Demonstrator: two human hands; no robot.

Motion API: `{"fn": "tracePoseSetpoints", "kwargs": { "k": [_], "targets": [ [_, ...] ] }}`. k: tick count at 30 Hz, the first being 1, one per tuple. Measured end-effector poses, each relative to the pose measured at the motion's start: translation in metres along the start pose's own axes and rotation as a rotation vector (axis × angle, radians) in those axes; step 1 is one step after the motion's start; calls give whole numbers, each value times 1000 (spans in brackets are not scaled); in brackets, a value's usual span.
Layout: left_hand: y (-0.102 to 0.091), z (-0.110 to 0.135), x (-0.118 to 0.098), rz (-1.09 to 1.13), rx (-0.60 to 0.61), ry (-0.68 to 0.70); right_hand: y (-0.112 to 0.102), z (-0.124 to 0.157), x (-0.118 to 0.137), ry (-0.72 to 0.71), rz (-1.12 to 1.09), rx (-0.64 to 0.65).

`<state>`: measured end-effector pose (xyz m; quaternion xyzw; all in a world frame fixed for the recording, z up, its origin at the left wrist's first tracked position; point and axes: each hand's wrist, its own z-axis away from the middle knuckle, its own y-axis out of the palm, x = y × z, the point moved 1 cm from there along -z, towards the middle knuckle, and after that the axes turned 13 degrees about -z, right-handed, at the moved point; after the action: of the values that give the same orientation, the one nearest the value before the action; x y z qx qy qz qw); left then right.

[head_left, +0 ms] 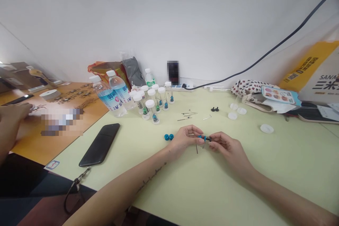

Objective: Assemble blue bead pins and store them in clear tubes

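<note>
- Left hand [184, 139] and right hand [227, 148] both pinch one small blue and black part [205, 138] with the fingertips, close together, above the smooth pale green table [265, 183].
- Just left of the left hand lie two round blue knobs [168, 137].
- Ahead of the hands stand about nine clear plastic tubes [152, 113] with white caps; near them lie thin metal pins [188, 114] and two small black knobs [215, 109].
- Further left of the hands lies one flat black phone [100, 144].

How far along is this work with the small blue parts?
Seemingly done: capped clear vials hold small blue or green parts. In hand: the left hand and right hand pinch a blue-and-black part. Left: two loose blue parts, thin metal pins and two black pieces lie out.
</note>
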<state>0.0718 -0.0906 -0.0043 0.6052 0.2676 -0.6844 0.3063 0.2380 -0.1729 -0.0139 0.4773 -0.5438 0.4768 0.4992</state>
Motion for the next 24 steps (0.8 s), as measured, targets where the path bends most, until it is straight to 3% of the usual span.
{"fn": "tracePoseSetpoints", "kwargs": {
  "k": [24],
  "targets": [
    [1,0,2,-26,-8,15,0,0,-3,-31,-78,-5]
  ]
}}
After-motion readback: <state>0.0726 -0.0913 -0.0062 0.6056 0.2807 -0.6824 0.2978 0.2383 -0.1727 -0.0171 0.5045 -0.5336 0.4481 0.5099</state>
